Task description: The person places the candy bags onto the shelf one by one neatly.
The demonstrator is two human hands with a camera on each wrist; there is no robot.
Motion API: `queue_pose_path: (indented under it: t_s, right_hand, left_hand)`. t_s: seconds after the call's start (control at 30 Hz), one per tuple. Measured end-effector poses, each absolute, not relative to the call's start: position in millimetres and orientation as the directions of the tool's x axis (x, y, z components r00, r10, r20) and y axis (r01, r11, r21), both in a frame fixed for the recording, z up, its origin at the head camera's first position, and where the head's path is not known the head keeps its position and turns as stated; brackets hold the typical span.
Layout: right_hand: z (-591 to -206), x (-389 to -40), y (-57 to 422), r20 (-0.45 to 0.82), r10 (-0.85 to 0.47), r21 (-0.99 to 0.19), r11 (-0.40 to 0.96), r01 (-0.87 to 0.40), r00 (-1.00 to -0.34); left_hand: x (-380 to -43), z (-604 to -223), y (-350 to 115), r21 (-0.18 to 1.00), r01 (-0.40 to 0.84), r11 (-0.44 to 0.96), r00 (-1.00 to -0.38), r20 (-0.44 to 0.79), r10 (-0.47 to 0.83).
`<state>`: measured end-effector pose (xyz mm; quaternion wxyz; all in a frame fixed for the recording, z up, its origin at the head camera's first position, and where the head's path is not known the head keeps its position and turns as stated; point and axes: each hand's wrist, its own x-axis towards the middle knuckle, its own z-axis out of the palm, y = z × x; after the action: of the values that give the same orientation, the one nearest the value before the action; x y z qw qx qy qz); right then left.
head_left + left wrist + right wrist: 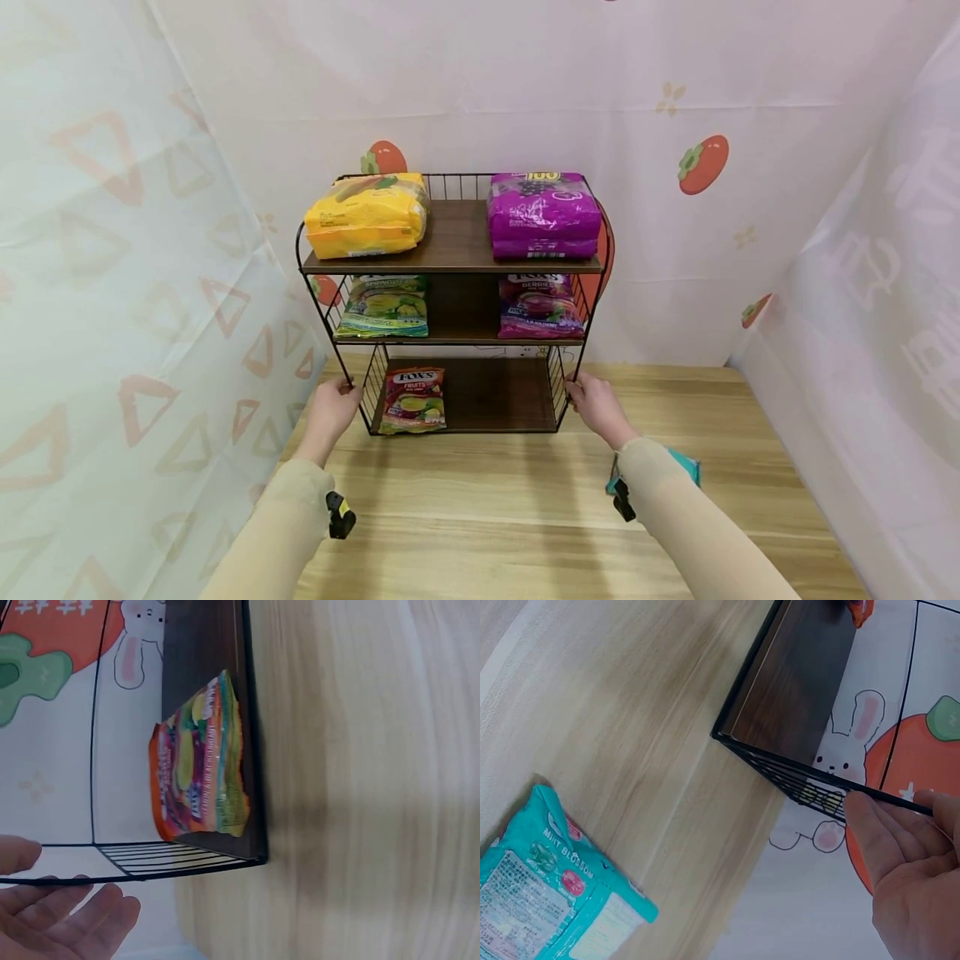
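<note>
A three-tier wire rack with dark wooden shelves stands at the back of the table. My left hand pinches its left front post low down, the thumb on one side and the fingers on the other. On the right front post, my right hand holds at about the same height. A red Fox's Fruits candy bag leans in the bottom tier, at the left. The middle tier holds a green Fox's bag and a purple Berries bag. Yellow and purple packs lie on top.
A teal Mint Blossom bag lies on the wooden table right of the rack, partly hidden by my right forearm in the head view. Printed cloth hangs behind and along both sides.
</note>
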<state>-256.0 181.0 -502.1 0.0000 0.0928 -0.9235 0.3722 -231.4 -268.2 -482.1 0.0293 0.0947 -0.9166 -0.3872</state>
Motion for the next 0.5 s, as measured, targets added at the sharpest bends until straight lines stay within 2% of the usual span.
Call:
queue_pose_path:
  t_s: [0.2,0.5]
  right_hand:
    - [-499,-255,181,0.048,-0.176,-0.695,0.701,-0.159,-0.983]
    - [-498,-256,182,0.037,-0.176,-0.691,0.707,-0.152,-0.984]
  left_hand:
    - [-236,-466,-265,0.651,-0.107,0.751,-0.968,0.104,-0.228]
    - [-239,-452,-268,0.608,-0.087,0.79,-0.955,0.176,-0.24]
